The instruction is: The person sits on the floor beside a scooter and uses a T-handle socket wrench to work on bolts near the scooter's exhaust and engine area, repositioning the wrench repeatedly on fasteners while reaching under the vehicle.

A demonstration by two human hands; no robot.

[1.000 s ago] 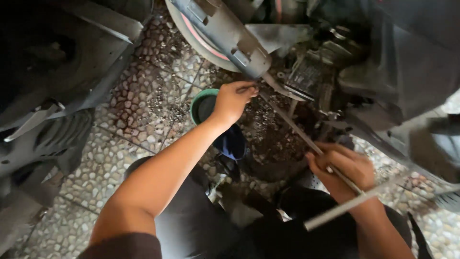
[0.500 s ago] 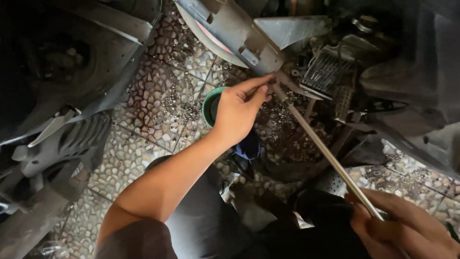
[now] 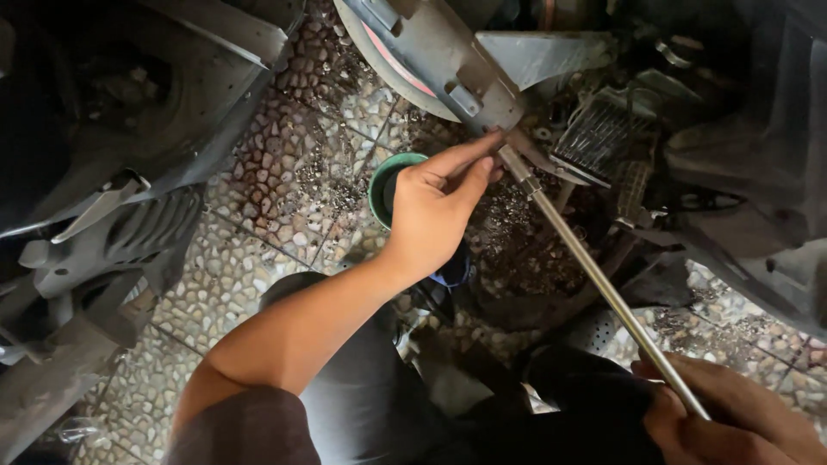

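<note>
Gripping the socket wrench (image 3: pixel 603 288) lower, right hand (image 3: pixel 732 422) unmoved since

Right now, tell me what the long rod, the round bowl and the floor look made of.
Long rod: apparently steel, bright polished shine along its length.
Round bowl: likely plastic, dull green rim; hard to tell.
Floor: pebble-textured tiles, rounded stones set in squares with grout lines.

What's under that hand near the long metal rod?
Under the left hand sits a green-rimmed bowl on the pebble floor, with something blue beside it. The hand covers most of both, so their contents stay hidden.
</note>
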